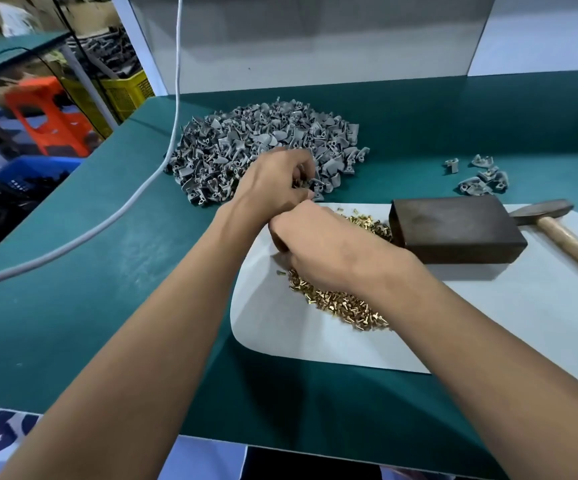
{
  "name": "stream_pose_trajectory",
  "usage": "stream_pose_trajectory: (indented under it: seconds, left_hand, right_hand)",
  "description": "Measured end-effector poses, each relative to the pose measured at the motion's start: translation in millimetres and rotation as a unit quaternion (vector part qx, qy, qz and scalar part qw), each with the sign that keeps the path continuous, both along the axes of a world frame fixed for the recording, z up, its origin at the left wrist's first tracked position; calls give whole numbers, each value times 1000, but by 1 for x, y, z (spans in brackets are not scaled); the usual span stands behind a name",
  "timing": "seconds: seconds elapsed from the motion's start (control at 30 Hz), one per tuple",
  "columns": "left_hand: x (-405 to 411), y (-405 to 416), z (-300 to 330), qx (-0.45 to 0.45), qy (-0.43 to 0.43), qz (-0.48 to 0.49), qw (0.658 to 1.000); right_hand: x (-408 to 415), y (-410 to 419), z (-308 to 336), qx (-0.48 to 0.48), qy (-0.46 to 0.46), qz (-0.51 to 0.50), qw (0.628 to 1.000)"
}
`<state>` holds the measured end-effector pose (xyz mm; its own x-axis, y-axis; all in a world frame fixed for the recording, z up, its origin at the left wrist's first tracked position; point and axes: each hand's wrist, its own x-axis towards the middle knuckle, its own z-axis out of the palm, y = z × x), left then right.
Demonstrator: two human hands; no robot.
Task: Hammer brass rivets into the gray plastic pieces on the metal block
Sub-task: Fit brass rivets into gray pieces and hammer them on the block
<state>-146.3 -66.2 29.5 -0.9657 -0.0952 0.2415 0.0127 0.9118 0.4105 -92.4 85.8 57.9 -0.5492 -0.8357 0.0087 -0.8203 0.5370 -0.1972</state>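
Both hands are in close together over the green surface (107, 306), right at the seam between the two piles. The left hand (273, 178) sits at the near edge of the big heap of gray plastic pieces (263, 143), its grip curled in around what looks like one or more of those gray pieces, though exactly what it holds is hard to make out. The right hand (318, 244) is just beside it, fingers bent and knuckles up, over the spread of brass rivets (343, 306) on the white sheet (488, 323); its fingertips are hidden under the hand, so I cannot tell whether that grip has a rivet or nothing at all. To the right, the dark metal block (453, 230) rests on the same white sheet, top face bare, touching the far edge of the rivet pile. The hammer (557, 220) lies just beyond the block, head against its far corner, wooden handle running off to the right. A small cluster of gray pieces (481, 178) sits apart behind the block. A gray cable (162, 161) loops across the left of the surface.
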Motion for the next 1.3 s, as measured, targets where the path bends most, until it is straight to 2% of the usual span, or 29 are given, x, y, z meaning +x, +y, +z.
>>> stream_pose_trajectory:
  seconds: [0.1,0.23,0.5,0.67,0.73,0.87,1.07,1.23,1.3]
  left_hand:
    - [-6,4,0,-48,-26,-17,998]
    - [-6,11,0,-56,9,-19,998]
    - [-3,20,1,-92,35,-30,995]
    - [-5,20,2,-120,-9,-53,991]
    - [-7,20,2,-100,-8,-46,994]
    - [-6,24,-3,6,33,9,999]
    - [-4,26,-2,92,129,99,982]
    - [-2,31,2,39,67,137,987]
    - [0,35,3,47,58,165,983]
  right_hand:
    - [-6,10,0,-32,-32,-14,999]
    - [-15,18,-2,-47,-58,-43,996]
    - [-30,28,-7,-121,-32,-118,985]
    - [-31,28,-7,-107,-5,-114,988]
    - [-31,28,-7,-97,-3,-111,989]
    - [-34,34,-6,-112,-29,-123,986]
    - [-39,55,-2,-219,-89,-138,962]
    - [-44,73,0,-245,-107,-144,953]
    - [-45,77,-1,-243,-101,-142,954]
